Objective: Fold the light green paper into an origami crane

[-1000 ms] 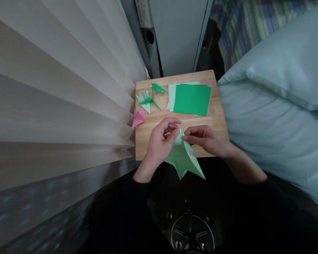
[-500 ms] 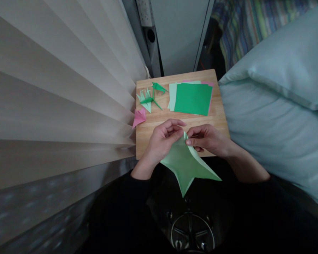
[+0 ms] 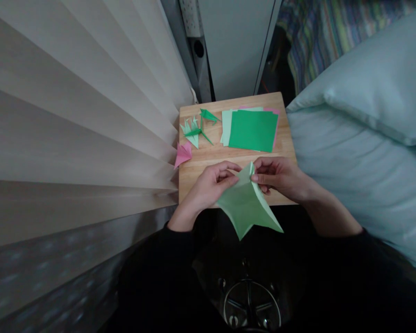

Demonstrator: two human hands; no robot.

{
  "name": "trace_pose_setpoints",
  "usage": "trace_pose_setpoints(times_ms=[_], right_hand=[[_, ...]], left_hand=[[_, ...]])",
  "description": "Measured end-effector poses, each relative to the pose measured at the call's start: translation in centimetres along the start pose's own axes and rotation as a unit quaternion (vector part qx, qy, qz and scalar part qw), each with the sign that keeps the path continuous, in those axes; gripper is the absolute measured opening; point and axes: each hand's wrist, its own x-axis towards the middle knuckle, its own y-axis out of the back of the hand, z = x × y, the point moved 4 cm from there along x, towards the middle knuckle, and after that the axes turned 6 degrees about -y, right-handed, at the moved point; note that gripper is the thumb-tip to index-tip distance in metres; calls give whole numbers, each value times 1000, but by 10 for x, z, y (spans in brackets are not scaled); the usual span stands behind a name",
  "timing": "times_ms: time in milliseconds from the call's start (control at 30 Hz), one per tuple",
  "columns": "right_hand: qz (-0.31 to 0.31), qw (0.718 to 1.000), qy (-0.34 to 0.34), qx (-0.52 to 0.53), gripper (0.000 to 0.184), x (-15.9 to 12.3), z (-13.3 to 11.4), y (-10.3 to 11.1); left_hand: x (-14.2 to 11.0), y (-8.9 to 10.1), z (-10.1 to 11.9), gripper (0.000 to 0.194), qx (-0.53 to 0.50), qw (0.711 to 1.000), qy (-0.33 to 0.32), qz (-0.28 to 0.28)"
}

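Observation:
A partly folded light green paper (image 3: 247, 207) hangs over the near edge of a small wooden board (image 3: 284, 138), its points aimed toward me. My left hand (image 3: 211, 185) pinches its upper left flap. My right hand (image 3: 279, 178) pinches its top right corner. Both hands hold the paper just above the board's front edge.
A stack of square sheets with a dark green sheet (image 3: 252, 130) on top lies at the board's back right. Folded green paper figures (image 3: 195, 129) lie at the back left, and a pink folded figure (image 3: 182, 154) at the left edge. Pleated blinds (image 3: 72, 115) stand left, a pale pillow (image 3: 360, 115) right.
The paper has been spread wider and then drawn in again. My right hand has shifted up and to the right along the top corner; my left hand stays pinching the left flap.

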Motion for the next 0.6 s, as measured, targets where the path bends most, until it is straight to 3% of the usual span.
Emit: trace_pose_setpoints(times_ms=[133,300,400,433,467,533,567,600], right_hand=[[-10,1000,-18,20,43,0,0,-1],[-36,998,-4,43,72,-4,-5,-8],[-63,998,1,29,60,-7,-7,-13],[-56,998,6,23,51,-7,-8,-12],[-33,999,19,21,43,-7,-9,-10],[54,996,72,30,36,-6,-12,-1],[108,988,105,38,36,-6,-14,5],[156,978,135,42,36,-6,-16,10]], left_hand=[[-1,1,-1,34,-32,999,28,0],[-4,-2,2,57,-59,997,45,-15],[-1,3,-1,58,-52,997,43,-28],[1,9,-2,55,-47,999,27,-1],[3,19,-2,51,-44,997,0,64],[1,42,-2,41,-64,961,-57,262],[-1,48,-3,41,-95,938,-55,328],[-1,48,-4,42,-132,929,-35,344]])
